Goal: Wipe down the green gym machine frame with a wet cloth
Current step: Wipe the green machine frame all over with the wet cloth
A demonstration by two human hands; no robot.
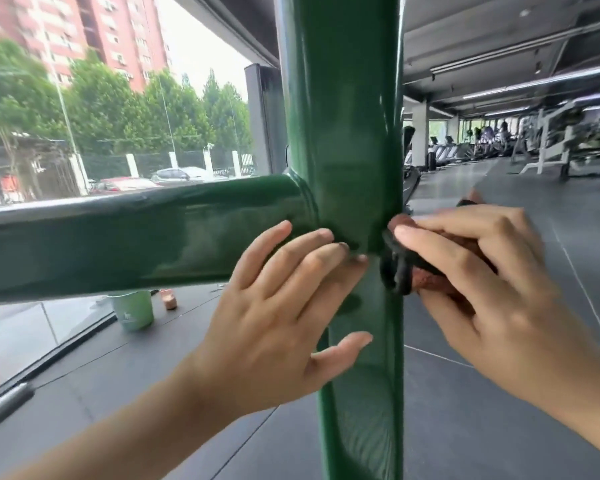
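Note:
The green gym machine frame [343, 133] fills the middle: a thick upright post with a horizontal bar [136, 237] welded on at the left. My left hand [278, 306] lies flat over the joint, fingers straight on the post and bar, thumb against the post lower down. My right hand [475, 271] holds a bunched reddish-brown cloth [430, 278] with a dark edge against the post's right side, fingers curled over it. Most of the cloth is hidden under the fingers.
A pale green bucket [134, 308] and a small pinkish bottle [169, 299] stand on the dark floor beside the big window [101, 116] at the left. Treadmills and white racks [548, 147] line the far right. Dark rubber flooring [499, 410] spreads around the post.

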